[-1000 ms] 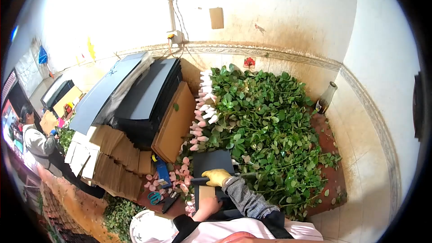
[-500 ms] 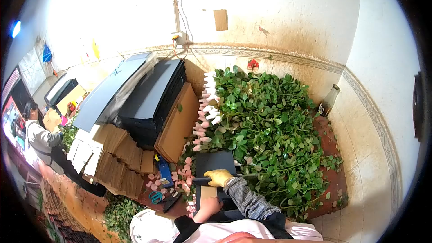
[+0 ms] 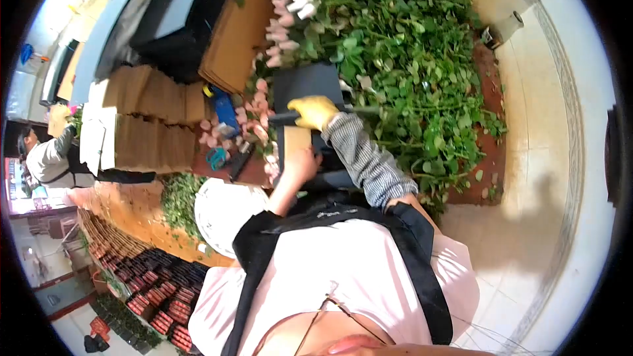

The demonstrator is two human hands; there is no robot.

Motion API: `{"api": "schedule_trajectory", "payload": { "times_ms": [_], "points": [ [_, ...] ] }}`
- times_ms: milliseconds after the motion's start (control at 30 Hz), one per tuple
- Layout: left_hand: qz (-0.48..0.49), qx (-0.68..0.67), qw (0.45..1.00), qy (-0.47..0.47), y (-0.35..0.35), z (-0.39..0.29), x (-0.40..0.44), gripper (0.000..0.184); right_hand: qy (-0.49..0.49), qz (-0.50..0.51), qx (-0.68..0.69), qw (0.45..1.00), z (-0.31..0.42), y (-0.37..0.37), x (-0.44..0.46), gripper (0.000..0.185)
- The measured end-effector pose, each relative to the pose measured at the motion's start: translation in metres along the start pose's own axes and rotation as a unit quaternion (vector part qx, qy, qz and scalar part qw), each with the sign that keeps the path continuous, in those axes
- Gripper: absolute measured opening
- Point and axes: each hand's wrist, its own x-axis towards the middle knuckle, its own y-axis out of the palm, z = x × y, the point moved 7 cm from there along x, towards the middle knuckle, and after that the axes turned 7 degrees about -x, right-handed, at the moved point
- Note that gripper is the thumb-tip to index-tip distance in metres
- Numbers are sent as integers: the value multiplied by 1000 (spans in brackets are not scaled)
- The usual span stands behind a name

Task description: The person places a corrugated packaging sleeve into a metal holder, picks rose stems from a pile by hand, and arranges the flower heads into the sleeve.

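My right hand (image 3: 315, 113), in a yellow glove with a grey checked sleeve, is closed over the edge of a black sheet (image 3: 305, 84) on the work surface. Just below it, my bare left hand (image 3: 302, 166) has its fingers curled at a tan cardboard piece (image 3: 297, 138), which lies against more black material. Part of its fingers is hidden. Pink petals (image 3: 256, 115) are scattered left of the sheet. Leafy green rose stems (image 3: 409, 79) are piled to its right, with pink and white sleeved flower heads (image 3: 285, 20) along the pile's left edge.
Left of my hands are teal scissors (image 3: 215, 157), a black tool (image 3: 241, 161) and a blue box (image 3: 224, 112). Cardboard stacks (image 3: 145, 148) and black sheets stand beyond. A white bucket (image 3: 227, 214) is near my left side. A glass bottle (image 3: 502, 30) stands far right. Another person (image 3: 49, 157) works at far left.
My head has tilted further down, so the whole scene sits higher and my torso shows. Both hands keep about the same places at the black sheet and cardboard.
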Motion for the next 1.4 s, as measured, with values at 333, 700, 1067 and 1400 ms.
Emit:
{"api": "schedule_trajectory", "payload": {
  "times_ms": [333, 700, 1067, 1400],
  "points": [
    [-114, 35, 989, 85, 23, 15, 14, 44, -21, -9, -12, 1000, -2, 3, 1, 46],
    [-6, 46, 999, 29, 23, 11, 14, 44, 35, 69, -41, 996, 10, -12, -5, 52],
    [-40, 17, 999, 33, 7, 2, 4, 40, 6, -14, -11, 1000, 2, -7, -4, 50],
    [-37, 30, 998, 37, 9, 4, 11, 41, 42, 61, -30, 997, 6, -10, -2, 58]
  ]
}}
